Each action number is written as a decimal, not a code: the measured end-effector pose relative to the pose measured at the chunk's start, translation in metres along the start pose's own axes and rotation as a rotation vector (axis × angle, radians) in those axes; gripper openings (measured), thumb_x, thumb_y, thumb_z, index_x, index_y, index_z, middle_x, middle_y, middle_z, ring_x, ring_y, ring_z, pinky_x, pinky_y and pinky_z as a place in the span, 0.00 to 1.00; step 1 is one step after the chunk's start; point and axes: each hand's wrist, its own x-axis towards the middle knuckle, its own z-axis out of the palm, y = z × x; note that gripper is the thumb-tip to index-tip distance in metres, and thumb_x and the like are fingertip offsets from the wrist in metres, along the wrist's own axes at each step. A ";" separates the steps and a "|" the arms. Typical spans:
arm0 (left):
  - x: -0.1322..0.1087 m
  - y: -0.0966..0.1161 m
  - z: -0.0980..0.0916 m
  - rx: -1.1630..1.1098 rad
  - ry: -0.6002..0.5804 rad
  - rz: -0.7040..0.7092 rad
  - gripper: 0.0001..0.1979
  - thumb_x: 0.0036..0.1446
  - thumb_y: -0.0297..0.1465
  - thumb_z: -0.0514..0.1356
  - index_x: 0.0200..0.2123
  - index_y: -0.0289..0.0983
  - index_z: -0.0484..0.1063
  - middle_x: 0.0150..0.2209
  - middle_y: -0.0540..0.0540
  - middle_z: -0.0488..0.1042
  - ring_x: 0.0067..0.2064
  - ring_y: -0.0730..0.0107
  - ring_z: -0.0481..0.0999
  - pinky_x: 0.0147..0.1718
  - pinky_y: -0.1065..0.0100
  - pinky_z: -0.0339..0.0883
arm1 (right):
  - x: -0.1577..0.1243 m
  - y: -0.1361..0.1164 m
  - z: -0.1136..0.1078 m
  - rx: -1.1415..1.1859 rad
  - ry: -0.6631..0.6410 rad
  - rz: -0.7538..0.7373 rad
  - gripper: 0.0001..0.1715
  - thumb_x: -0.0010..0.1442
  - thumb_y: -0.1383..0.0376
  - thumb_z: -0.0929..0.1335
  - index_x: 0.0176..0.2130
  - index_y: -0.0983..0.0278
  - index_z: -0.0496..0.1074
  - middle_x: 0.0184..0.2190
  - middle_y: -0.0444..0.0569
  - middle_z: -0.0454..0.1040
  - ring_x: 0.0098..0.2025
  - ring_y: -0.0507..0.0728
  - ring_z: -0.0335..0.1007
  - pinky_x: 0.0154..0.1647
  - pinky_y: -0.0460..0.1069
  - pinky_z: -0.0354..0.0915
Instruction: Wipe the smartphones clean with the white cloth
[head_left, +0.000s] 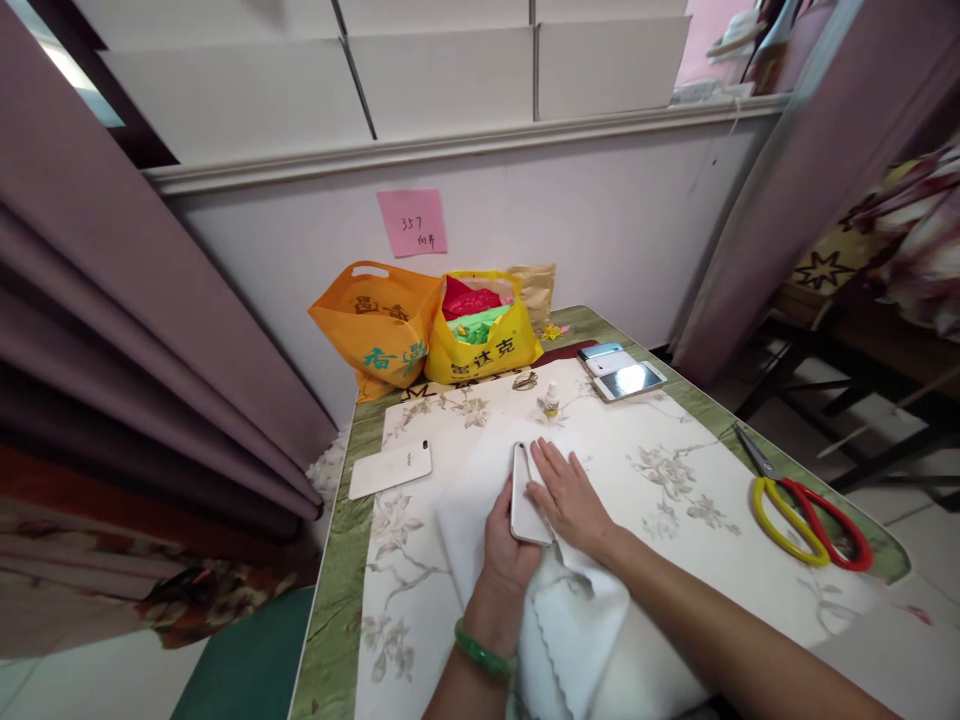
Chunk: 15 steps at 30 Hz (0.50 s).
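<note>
A mobile phone with a pale, silvery back rests in my left hand, whose fingers curl around its left side and lower end. My right hand lies flat with its fingers stretched forward, the thumb reaching onto the phone's right edge. Beneath both hands spreads a white cloth with a wavy edge, bunched below the right palm. Beyond the fingertips a small white dropper bottle stands upright. Another white phone lies back up to the left.
Large scissors with yellow and red handles lie at the right edge. Several phones are grouped at the back right. An orange bag and a stuffed yellow bag stand against the wall. A patterned sheet covers the table.
</note>
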 end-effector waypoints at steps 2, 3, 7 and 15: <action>-0.002 0.001 0.001 0.002 0.033 0.012 0.15 0.60 0.29 0.55 0.47 0.33 0.75 0.42 0.42 0.80 0.47 0.62 0.78 0.52 0.65 0.68 | -0.019 -0.004 0.000 -0.044 0.011 -0.081 0.37 0.70 0.52 0.54 0.70 0.63 0.38 0.70 0.54 0.43 0.71 0.62 0.34 0.68 0.68 0.39; -0.003 0.001 0.000 0.003 0.059 0.007 0.13 0.60 0.30 0.55 0.44 0.33 0.76 0.40 0.42 0.81 0.45 0.63 0.79 0.51 0.65 0.69 | -0.028 -0.008 0.000 -0.049 0.013 -0.142 0.38 0.69 0.53 0.55 0.70 0.62 0.37 0.70 0.53 0.41 0.71 0.62 0.33 0.68 0.67 0.38; -0.005 0.002 -0.006 0.007 0.143 -0.074 0.12 0.58 0.35 0.58 0.29 0.33 0.76 0.28 0.43 0.80 0.33 0.64 0.81 0.43 0.65 0.73 | -0.047 -0.026 -0.004 -0.015 -0.018 -0.369 0.39 0.68 0.54 0.58 0.70 0.62 0.39 0.70 0.52 0.43 0.71 0.61 0.36 0.69 0.65 0.40; -0.015 0.004 -0.006 0.070 0.155 -0.145 0.17 0.54 0.43 0.62 0.25 0.33 0.74 0.24 0.43 0.78 0.29 0.63 0.80 0.38 0.63 0.74 | -0.049 -0.028 -0.005 0.035 0.025 -0.477 0.35 0.68 0.61 0.59 0.69 0.62 0.45 0.68 0.52 0.51 0.70 0.59 0.41 0.69 0.63 0.44</action>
